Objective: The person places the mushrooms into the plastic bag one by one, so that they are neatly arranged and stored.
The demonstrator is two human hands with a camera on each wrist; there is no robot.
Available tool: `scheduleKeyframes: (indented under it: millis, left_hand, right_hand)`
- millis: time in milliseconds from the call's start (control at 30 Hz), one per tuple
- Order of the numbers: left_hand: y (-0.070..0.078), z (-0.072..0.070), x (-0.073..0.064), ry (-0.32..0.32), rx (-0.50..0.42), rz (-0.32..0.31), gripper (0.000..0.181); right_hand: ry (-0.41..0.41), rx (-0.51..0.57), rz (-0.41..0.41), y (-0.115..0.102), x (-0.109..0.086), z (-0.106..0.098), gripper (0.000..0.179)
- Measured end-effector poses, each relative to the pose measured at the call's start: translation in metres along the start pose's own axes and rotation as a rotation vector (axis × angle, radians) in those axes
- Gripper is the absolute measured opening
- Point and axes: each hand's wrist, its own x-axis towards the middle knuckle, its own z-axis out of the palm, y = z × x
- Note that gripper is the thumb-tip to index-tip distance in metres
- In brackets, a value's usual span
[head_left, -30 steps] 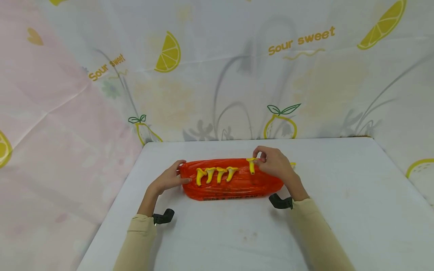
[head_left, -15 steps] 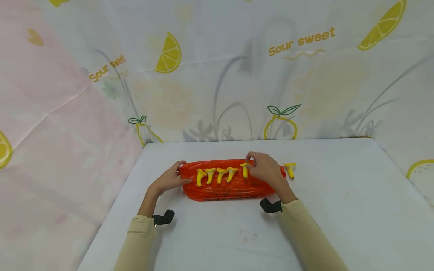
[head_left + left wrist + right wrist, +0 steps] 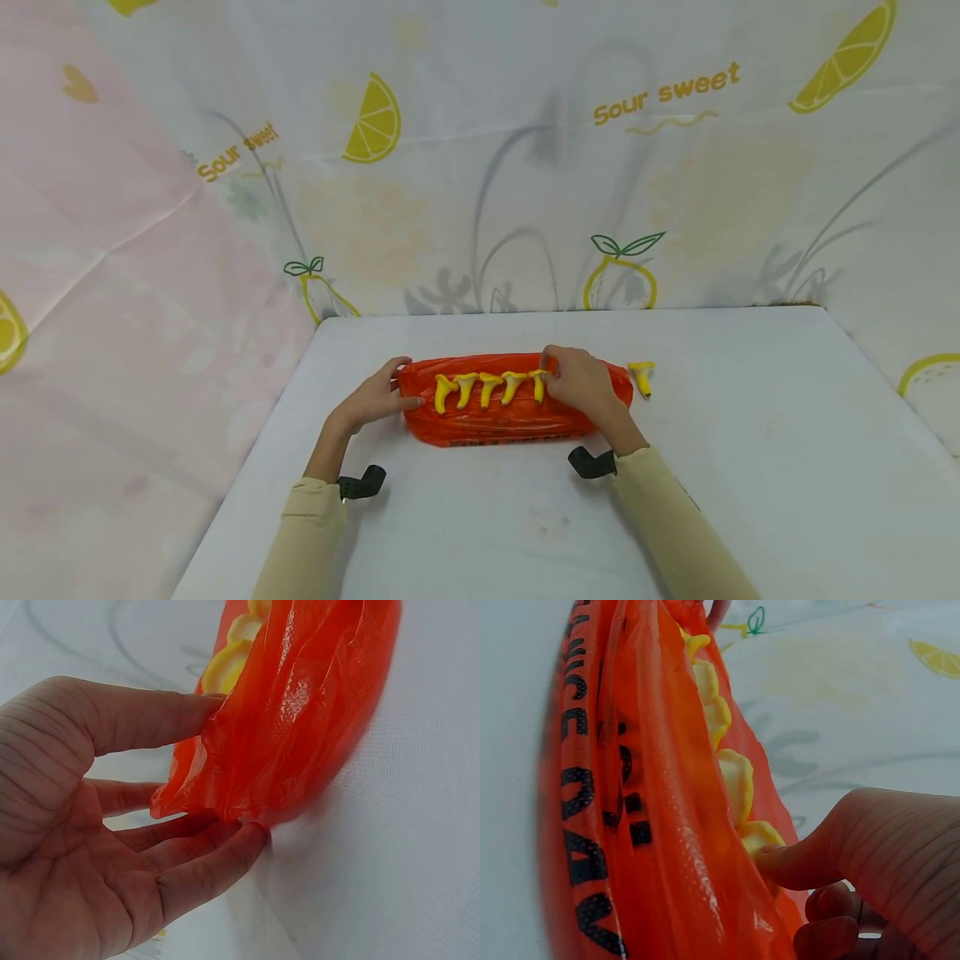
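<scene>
A red plastic bag (image 3: 487, 425) with dark lettering lies flat across the white table, and several yellow chanterelle-like mushrooms (image 3: 467, 388) stand in a row along it. My left hand (image 3: 375, 394) holds the bag's left end, thumb on top and fingers beneath, as the left wrist view shows. At the row's right end my right hand (image 3: 587, 385) pinches a yellow mushroom (image 3: 759, 834), its thumb against the cap. That mushroom lies on the bag, close beside its neighbour (image 3: 737, 784). My right fingers partly hide it in the head view.
A lone yellow mushroom (image 3: 642, 378) lies on the table (image 3: 750, 433) just past the bag's right end. Behind the table hangs a pale cloth (image 3: 465, 208) printed with lemons. A black wrist camera (image 3: 592, 463) sits on each forearm.
My right hand has moved left and slightly nearer with the pinched mushroom, bringing it next to the row. The lone mushroom at right has come into full view. My left hand has stayed put.
</scene>
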Motion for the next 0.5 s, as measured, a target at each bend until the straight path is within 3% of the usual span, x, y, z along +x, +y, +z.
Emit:
scheduleKeyframes:
  millis: [500]
  left_hand:
    - [-0.0027,0.0,0.0005,0.001,-0.006,0.012,0.076]
  right_hand:
    - [-0.056,-0.017,-0.013,-0.0023,-0.0028,-0.0029,0.021]
